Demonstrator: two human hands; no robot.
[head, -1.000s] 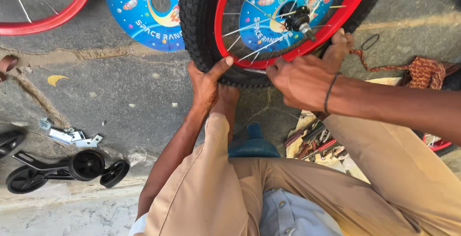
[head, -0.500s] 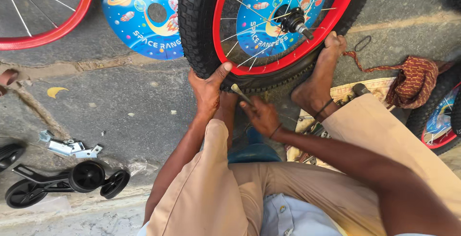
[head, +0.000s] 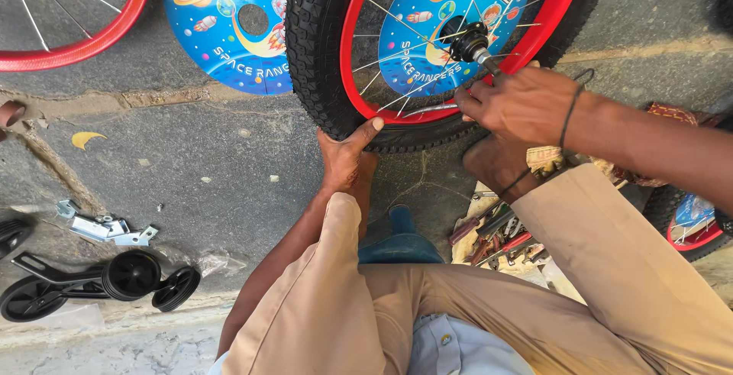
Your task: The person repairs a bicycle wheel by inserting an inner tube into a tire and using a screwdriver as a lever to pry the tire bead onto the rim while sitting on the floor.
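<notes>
Stone floor (head: pixel 191 153), blue round wheel disc (head: pixel 229 27)

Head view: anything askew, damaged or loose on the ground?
Nothing looks damaged. Loose parts lie about: a blue printed spoke disc off any wheel on the paving, black training wheels and a metal bracket at left. The left hand steadies the black tyre; the right hand is at the spokes.

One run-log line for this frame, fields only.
left hand: grips tyre | right hand: at hub axle, holding thin metal tool | wheel: upright, red rim | ground: training wheels
</notes>
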